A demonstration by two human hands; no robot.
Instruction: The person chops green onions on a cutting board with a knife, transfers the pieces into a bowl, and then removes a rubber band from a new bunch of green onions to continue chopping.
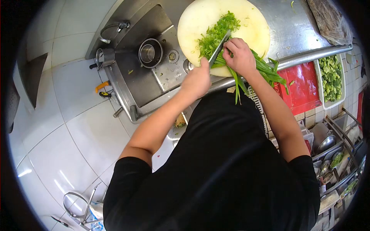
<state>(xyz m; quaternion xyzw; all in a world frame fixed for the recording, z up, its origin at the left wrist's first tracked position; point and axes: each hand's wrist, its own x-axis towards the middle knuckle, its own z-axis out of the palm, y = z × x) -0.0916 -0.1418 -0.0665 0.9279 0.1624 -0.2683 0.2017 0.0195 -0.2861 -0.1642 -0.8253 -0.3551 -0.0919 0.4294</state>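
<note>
My left hand (196, 81) is wrapped round the handle of a kitchen knife (220, 47), its blade pointing away from me over the cutting board. My right hand (241, 57) presses a bunch of green onions (266, 69) onto the board, fingertips close beside the blade. The long green leaves trail past that hand and hang over the counter's front edge. A heap of sliced green onion (217, 32) lies on the far side of the blade. The thick round cutting board (252, 17) is pale and overlaps the sink's right side.
Left of the board, a steel sink (135, 86) holds a round metal pot (150, 53); a faucet (111, 30) stands behind. To the right are a red tray (300, 90), a white tub of chopped green vegetables (330, 79) and a plastic bag (330, 21). Racks of utensils (333, 154) stand at lower right.
</note>
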